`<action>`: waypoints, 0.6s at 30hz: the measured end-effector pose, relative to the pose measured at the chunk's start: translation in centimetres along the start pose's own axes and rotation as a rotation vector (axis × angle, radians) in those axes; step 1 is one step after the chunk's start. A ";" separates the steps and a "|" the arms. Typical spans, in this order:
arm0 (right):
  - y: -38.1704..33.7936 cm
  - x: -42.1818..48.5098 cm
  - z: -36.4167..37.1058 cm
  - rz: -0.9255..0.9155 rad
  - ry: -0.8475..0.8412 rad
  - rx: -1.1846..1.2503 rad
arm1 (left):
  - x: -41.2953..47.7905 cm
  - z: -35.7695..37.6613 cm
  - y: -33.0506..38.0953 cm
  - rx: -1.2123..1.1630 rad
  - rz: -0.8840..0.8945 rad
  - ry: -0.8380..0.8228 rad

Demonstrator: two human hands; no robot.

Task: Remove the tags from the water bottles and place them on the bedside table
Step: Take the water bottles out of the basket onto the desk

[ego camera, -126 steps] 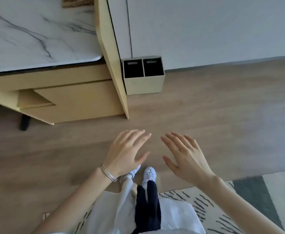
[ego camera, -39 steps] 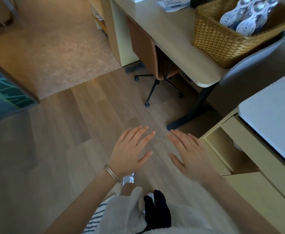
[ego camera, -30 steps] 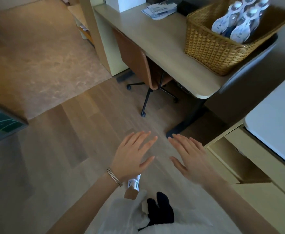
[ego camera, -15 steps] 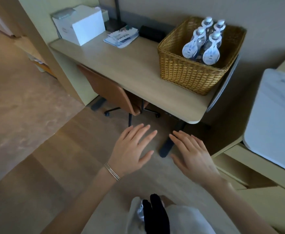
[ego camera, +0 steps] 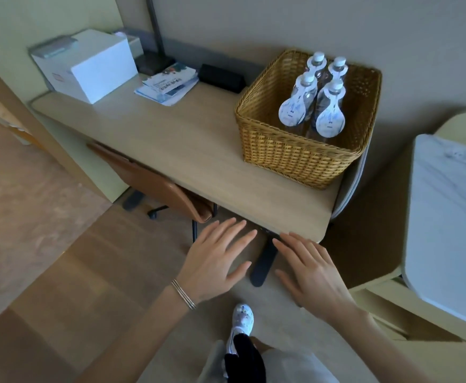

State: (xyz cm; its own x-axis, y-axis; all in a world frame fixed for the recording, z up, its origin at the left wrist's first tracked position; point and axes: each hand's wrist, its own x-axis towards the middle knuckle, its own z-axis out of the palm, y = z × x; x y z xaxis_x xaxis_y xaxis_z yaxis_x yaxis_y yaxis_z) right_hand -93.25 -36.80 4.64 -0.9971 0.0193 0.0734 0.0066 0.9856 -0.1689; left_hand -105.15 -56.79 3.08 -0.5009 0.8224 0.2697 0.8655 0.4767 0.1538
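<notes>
Before the desk (ego camera: 187, 158) edge, left hand (ego camera: 215, 261) and right hand (ego camera: 312, 269) flat, fingers spread, grasping nothing, tagged water bottles (ego camera: 313, 92) upright in basket (ego camera: 295, 158) at desk's right end, bedside table (ego camera: 447, 222) beyond.

Bottles (ego camera: 315, 98) in basket (ego camera: 289, 150) on desk (ego camera: 171, 145), right of box (ego camera: 88, 64).

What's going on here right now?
A person stands at the light wooden desk with the left hand and right hand open, fingers spread, hovering empty near its front edge. Four clear plastic water bottles stand upright in the woven wicker basket on the desk, their white paddle-shaped tags still on. Nothing has been picked up yet. The white marble-topped bedside table is to the right, with no bottles on it.
</notes>
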 end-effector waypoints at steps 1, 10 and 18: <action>0.7 1.4 -0.2 0.009 0.011 0.001 | 1.4 -0.1 -0.9 0.004 0.008 -0.004; 6.4 11.2 -2.8 0.036 0.133 -0.010 | 14.0 -0.8 -6.4 0.020 0.080 0.018; 10.1 15.2 -3.9 0.159 0.178 -0.005 | 21.8 -0.3 -10.0 -0.023 0.129 0.064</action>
State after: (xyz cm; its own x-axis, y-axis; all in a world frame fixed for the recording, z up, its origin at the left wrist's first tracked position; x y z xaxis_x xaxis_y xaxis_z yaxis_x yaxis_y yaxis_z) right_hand -108.07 -25.86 7.88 -0.9543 0.2036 0.2186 0.1639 0.9686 -0.1869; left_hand -124.73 -43.69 7.72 -0.3846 0.8548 0.3484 0.9230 0.3600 0.1356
